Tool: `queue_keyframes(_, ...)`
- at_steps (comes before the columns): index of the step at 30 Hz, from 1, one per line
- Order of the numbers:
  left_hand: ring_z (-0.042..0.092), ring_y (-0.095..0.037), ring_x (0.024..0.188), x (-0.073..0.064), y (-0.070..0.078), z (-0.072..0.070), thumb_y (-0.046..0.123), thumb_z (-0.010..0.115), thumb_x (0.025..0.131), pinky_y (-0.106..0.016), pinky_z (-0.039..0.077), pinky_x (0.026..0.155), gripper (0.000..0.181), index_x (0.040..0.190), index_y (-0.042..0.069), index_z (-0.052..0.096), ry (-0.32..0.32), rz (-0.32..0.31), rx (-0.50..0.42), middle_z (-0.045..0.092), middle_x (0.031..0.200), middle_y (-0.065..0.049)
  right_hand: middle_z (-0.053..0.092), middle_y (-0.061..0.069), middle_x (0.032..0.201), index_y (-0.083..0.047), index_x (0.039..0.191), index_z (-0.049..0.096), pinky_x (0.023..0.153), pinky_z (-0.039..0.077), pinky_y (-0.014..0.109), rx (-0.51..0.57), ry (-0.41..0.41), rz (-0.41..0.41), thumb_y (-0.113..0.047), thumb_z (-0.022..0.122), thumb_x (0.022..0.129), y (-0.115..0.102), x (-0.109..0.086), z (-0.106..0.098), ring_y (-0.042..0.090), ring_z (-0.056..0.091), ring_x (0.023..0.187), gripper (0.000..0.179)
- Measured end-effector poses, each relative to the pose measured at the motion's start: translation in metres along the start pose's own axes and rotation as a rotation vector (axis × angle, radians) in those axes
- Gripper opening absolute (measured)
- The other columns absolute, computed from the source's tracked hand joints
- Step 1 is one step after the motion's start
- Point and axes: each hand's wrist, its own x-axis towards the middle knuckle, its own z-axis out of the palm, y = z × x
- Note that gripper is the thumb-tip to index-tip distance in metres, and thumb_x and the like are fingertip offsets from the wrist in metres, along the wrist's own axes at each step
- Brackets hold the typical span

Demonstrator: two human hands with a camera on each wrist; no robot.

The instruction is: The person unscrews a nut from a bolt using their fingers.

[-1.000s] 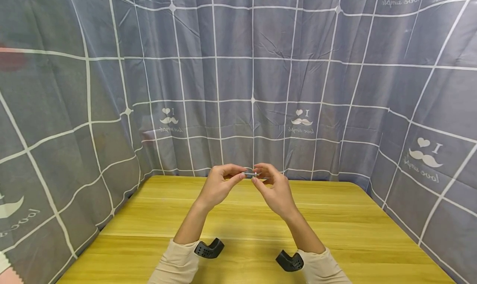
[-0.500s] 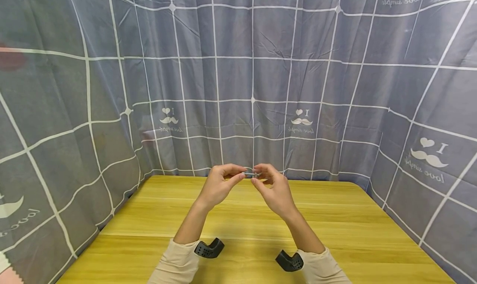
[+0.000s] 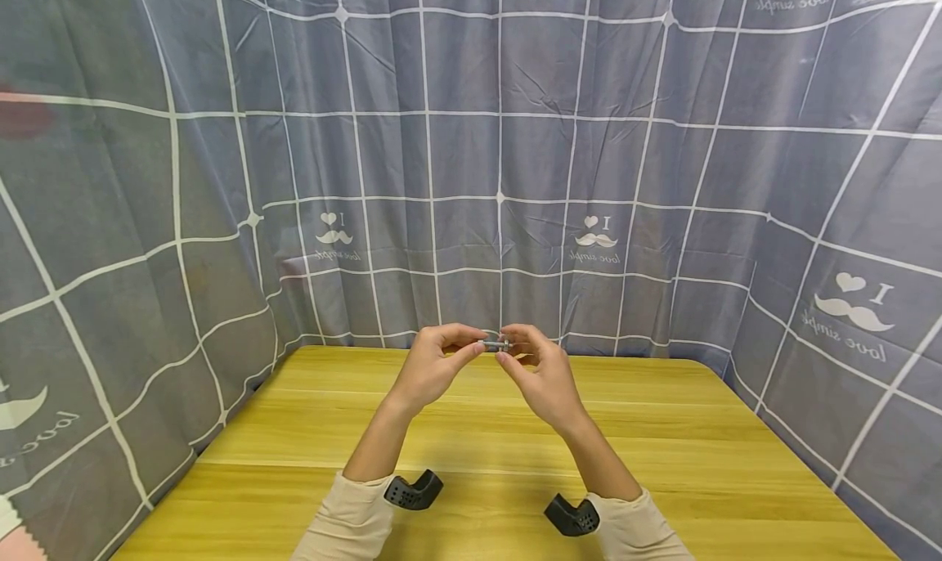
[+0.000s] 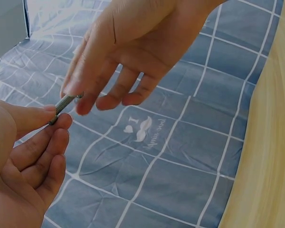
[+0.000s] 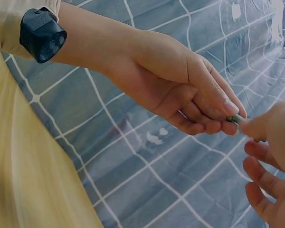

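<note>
A small metal bolt [image 3: 493, 344] is held roughly level between both hands, above the far part of the table. My left hand [image 3: 429, 369] pinches one end of it between thumb and fingertips. At the other end, the thumb and forefinger of my right hand [image 3: 545, 373] grip a small nut-like piece [image 3: 505, 346], mostly covered by the fingertips. Threads show on the bolt [image 4: 64, 103] in the left wrist view. The right wrist view shows only a short stretch of the bolt [image 5: 236, 118] between the fingertips.
Below the hands lies a yellow wood-grain table [image 3: 478, 446]. Grey-blue curtains [image 3: 464, 168] with white grid lines hang behind it and on both sides. A black wrist camera sits on each sleeve, the left one [image 3: 414, 491] and the right one [image 3: 572, 515].
Both hands stay in place around the bolt. The small piece at my right fingertips looks slightly turned. The print on the right-hand curtain has shifted a little to the right.
</note>
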Motion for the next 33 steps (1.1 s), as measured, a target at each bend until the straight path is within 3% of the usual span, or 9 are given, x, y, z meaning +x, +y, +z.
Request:
queue_keyframes(3,0.072,-0.028,0.095,0.0,0.0,0.0002,0.005,0.07,0.099,-0.04,0.057,0.086,0.016,0.111,-0.004,0.076,0.001,0.005,-0.003,0.076,0.102,-0.012,0.073,0.009,0.113,-0.002,0.124,0.07,0.081,0.057,0.039,0.002,-0.004,0.004,-0.01,0.073,0.098,0.0009,-0.0005,0.0001,0.022,0.068,0.095,0.027)
queue_keyframes(8,0.072,-0.027,0.095,0.0003,0.0003,0.0008,0.006,0.07,0.099,-0.042,0.057,0.087,0.017,0.112,-0.003,0.076,-0.004,0.007,0.0,0.076,0.103,-0.012,0.074,0.001,0.103,-0.006,0.114,0.075,0.08,0.056,0.038,-0.017,0.021,-0.003,-0.009,0.07,0.101,0.0013,-0.0005,0.0002,0.019,0.067,0.091,0.015)
queue_keyframes(15,0.071,-0.032,0.096,-0.0002,0.0013,0.0001,0.005,0.069,0.1,-0.041,0.057,0.086,0.018,0.112,-0.006,0.075,-0.007,0.0,-0.002,0.076,0.103,-0.012,0.072,0.009,0.114,-0.002,0.126,0.068,0.08,0.057,0.038,-0.005,0.017,-0.013,-0.007,0.072,0.099,0.0013,-0.0005,0.0001,0.023,0.068,0.096,0.028)
queue_keyframes(21,0.072,-0.029,0.096,-0.0006,0.0011,-0.0003,0.006,0.069,0.1,-0.038,0.058,0.086,0.018,0.113,-0.006,0.075,-0.013,0.008,-0.008,0.076,0.104,-0.013,0.074,0.003,0.105,-0.001,0.114,0.074,0.082,0.056,0.039,-0.022,0.034,-0.014,-0.009,0.07,0.1,0.0008,-0.0006,-0.0004,0.02,0.068,0.093,0.016)
queue_keyframes(28,0.072,-0.026,0.095,0.0,0.002,0.0,0.004,0.067,0.101,-0.035,0.058,0.085,0.018,0.112,-0.007,0.075,-0.017,0.006,-0.02,0.077,0.103,-0.012,0.073,0.008,0.114,-0.002,0.126,0.069,0.084,0.057,0.042,0.022,0.017,-0.001,-0.009,0.072,0.099,0.0012,-0.0002,-0.0005,0.023,0.068,0.099,0.028)
queue_keyframes(33,0.073,-0.028,0.095,-0.0001,0.0005,0.0001,0.004,0.067,0.1,-0.036,0.058,0.085,0.017,0.112,-0.006,0.075,-0.014,0.014,-0.029,0.076,0.103,-0.015,0.074,0.004,0.109,-0.002,0.117,0.073,0.084,0.057,0.042,-0.02,0.021,0.009,-0.009,0.07,0.1,0.0008,-0.0006,-0.0003,0.021,0.069,0.098,0.018)
